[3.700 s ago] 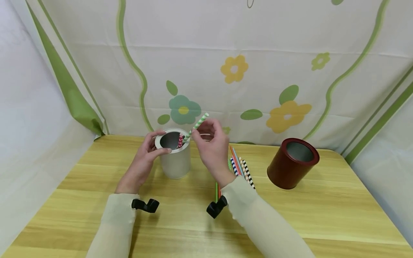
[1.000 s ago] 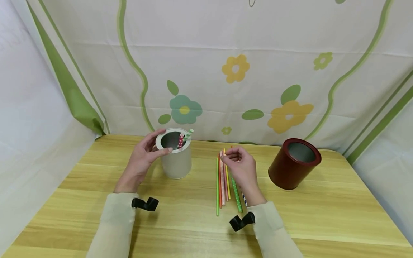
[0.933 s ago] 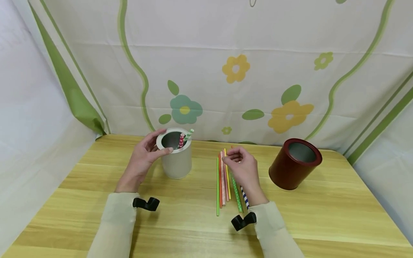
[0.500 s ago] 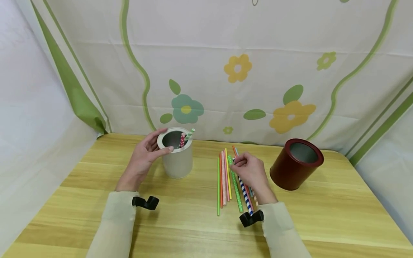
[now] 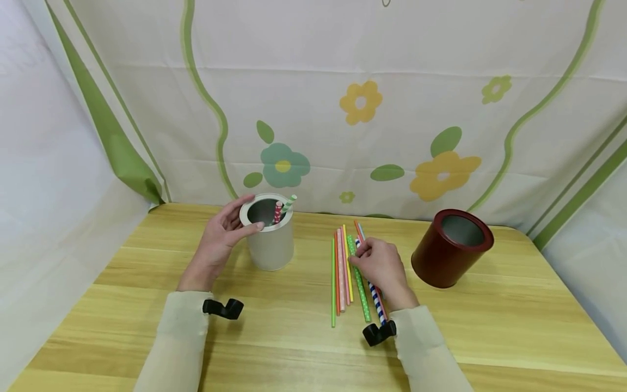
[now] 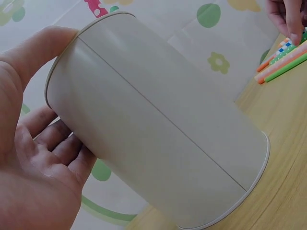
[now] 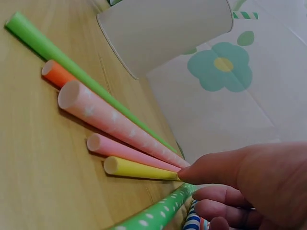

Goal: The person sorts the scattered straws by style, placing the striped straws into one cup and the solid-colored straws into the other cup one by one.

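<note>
inside the white can (image 5: 272, 247) beside the left hand (image 5: 215, 245), we count two patterned straws (image 5: 278, 213) done; about the right hand (image 5: 384, 268), loose straws (image 5: 341, 277) on the surface (image 5: 274, 348), seemingly left. left hand: curled round the can's rim. right hand: half-curled at the dotted green straw (image 5: 363, 299); grip, we cannot tell.

Wood table (image 5: 274, 348). White can (image 5: 271, 247) upright on it at left, red can (image 5: 436, 258) at right, well apart. Lying between, left to right: lime straw (image 7: 91, 84), orange straw (image 7: 56, 72), starred straw (image 7: 115, 115), pink straw (image 7: 124, 152), yellow straw (image 7: 139, 169), dotted straw (image 5: 361, 288), striped straw (image 5: 379, 306). Past those, second orange straw (image 5: 357, 227), blue straw (image 5: 361, 230), both partly hidden.
</note>
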`<state>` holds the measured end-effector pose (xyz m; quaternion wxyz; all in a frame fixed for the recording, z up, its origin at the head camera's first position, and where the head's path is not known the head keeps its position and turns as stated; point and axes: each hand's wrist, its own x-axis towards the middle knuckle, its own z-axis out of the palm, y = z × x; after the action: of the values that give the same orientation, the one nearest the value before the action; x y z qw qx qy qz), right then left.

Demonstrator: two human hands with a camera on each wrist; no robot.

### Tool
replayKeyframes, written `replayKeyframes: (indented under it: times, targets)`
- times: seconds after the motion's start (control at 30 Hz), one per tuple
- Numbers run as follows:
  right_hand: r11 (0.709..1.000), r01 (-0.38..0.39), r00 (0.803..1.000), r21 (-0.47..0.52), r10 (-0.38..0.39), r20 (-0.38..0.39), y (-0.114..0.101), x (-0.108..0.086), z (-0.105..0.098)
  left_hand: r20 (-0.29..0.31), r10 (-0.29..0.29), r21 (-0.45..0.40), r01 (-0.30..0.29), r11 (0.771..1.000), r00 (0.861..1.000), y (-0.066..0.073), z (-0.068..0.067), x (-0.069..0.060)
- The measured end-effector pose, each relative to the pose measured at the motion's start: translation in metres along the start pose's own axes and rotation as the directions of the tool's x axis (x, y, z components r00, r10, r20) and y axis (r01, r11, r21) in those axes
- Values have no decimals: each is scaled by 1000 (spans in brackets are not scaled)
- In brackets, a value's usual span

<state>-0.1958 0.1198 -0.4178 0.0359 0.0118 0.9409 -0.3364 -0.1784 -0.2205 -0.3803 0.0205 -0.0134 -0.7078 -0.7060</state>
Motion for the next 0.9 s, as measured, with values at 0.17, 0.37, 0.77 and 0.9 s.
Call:
replayKeyframes:
  times: [0.17,0.37,0.77,0.9]
  targets:
    - [1000,0,1000,-7,0,-11,1,0,1,4,2,-10,-2,1000,1000,-1,1,1]
    - [1000,-9,1000,-21,9,-14,0,-1,2,-5,-6,-19,6,1000,1000,0,2,0]
    - [999,-19,1000,-48,18,-7,0,-2,4,-16,-20,-17,20,1000,1000,2,5,-3]
    - [999,-19,1000,-42,19,-19,0,-2,5,-17,-8,-9,8,1000,1000,1,5,-2]
